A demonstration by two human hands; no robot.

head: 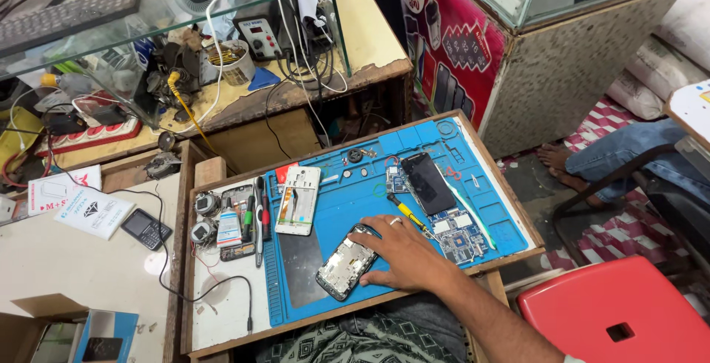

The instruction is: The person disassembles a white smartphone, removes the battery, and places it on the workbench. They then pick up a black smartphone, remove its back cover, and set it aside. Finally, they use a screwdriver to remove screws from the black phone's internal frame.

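Observation:
My right hand (403,253) reaches in from the lower right and lies on the blue work mat (347,185). Its fingers cover the top end of an opened phone frame (342,267), and the thumb runs along the frame's side. There is a ring on one finger. Just beyond the fingers lie a yellow-handled screwdriver (404,213), a black screen panel (427,182) and a bare circuit board (460,239). A white phone housing (298,199) lies at the mat's left. My left hand is out of view.
Pens, tweezers and a small bottle (229,226) lie left of the mat on the wooden tray (222,311). A small keypad phone (146,228) and a cable are on the left table. Behind stands a soldering station (259,34). A red stool (621,311) and another person's feet (562,163) are at right.

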